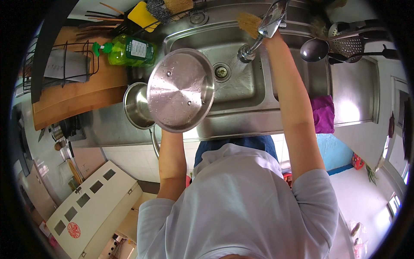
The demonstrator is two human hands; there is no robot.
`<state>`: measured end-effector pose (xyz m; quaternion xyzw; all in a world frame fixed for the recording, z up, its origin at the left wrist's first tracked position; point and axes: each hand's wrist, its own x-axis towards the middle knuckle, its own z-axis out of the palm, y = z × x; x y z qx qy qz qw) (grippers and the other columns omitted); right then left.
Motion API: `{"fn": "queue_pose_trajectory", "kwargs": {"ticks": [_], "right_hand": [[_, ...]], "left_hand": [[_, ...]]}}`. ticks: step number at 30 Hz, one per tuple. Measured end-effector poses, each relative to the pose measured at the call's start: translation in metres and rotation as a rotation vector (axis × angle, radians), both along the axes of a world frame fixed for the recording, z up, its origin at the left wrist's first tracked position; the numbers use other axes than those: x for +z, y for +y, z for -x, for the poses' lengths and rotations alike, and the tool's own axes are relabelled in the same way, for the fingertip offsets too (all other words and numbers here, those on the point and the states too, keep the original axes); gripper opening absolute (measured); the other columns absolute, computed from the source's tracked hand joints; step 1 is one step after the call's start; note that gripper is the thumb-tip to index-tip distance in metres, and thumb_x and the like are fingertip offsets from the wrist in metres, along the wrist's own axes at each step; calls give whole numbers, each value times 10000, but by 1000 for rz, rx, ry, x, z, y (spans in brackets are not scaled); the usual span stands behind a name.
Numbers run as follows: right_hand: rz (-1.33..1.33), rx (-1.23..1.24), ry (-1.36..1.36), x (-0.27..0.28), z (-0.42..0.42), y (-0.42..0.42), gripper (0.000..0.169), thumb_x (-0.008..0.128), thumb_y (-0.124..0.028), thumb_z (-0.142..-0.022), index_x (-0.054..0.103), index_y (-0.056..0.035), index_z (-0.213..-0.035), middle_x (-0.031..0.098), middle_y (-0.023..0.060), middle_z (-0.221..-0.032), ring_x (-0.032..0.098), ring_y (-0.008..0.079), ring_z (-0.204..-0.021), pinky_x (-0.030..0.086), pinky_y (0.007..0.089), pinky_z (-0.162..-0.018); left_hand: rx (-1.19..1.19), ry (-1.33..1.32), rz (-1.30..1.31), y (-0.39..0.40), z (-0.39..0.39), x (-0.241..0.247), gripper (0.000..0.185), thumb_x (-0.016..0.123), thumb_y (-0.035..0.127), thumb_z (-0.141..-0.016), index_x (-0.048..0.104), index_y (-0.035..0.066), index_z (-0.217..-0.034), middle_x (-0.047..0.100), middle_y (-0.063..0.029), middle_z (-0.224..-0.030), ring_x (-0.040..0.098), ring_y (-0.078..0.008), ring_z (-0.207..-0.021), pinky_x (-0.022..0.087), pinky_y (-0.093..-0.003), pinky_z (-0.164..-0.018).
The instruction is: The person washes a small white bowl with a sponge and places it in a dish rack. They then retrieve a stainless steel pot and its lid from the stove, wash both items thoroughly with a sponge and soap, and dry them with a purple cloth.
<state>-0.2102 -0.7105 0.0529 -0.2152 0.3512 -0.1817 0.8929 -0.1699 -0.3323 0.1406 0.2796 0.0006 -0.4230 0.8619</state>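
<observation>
A round stainless-steel pot lid (pixel 178 94) is raised at the left side of the sink, its wet underside with two rivets towards me. My left forearm runs up under it; the lid hides my left hand, which holds it up from behind. My right hand (pixel 272 38) is at the chrome faucet (pixel 272 22), its fingers mostly hidden behind the faucet body. A tan scouring pad (pixel 249 23) juts out just left of that hand; whether the fingers grip it is hidden. Water runs from the spray head (pixel 246 54) into the steel sink (pixel 237 94), near the drain (pixel 222 72).
A steel saucepan (pixel 137 105) stands left of the lid, partly covered by it. Green dish soap (pixel 131 50) is beside a wooden board (pixel 110 79). A ladle (pixel 314 50) and skimmer (pixel 347 40) hang at right. A purple cloth (pixel 323 115) drapes over the counter edge.
</observation>
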Motion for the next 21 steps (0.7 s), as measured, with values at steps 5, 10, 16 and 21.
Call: {"fn": "queue_pose_trajectory", "kwargs": {"ticks": [5,10,16,21], "right_hand": [[58,-42,-8,4,5,2,275,530,-221,-903,563,-32,-1100,620,104,-1007,619,260,-902,524,410,-756],[38,-35,-127,-1,5,-7,269,525,-221,-905,563,-36,-1098,622,98,-1002,617,252,-903,521,399,-753],[54,-69,-230,-31,-8,-22,263,519,-220,-908,562,-41,-1095,623,90,-997,615,243,-905,518,386,-750],[175,-94,-77,-50,28,-3,252,534,-211,-893,563,-52,-1086,627,71,-993,617,218,-877,516,347,-722]], "left_hand": [[25,-6,-11,7,-1,2,413,537,290,-858,538,51,-1195,586,-107,-1112,562,-219,-994,466,-348,-874],[43,-7,-8,9,-1,0,402,544,270,-858,539,49,-1194,586,-107,-1109,562,-215,-992,467,-346,-869],[80,-7,-8,9,0,-2,390,552,247,-857,539,47,-1192,585,-107,-1105,562,-210,-989,469,-343,-864],[106,-9,-12,3,1,-8,381,558,227,-856,540,45,-1190,585,-107,-1102,563,-207,-987,471,-341,-860]]}}
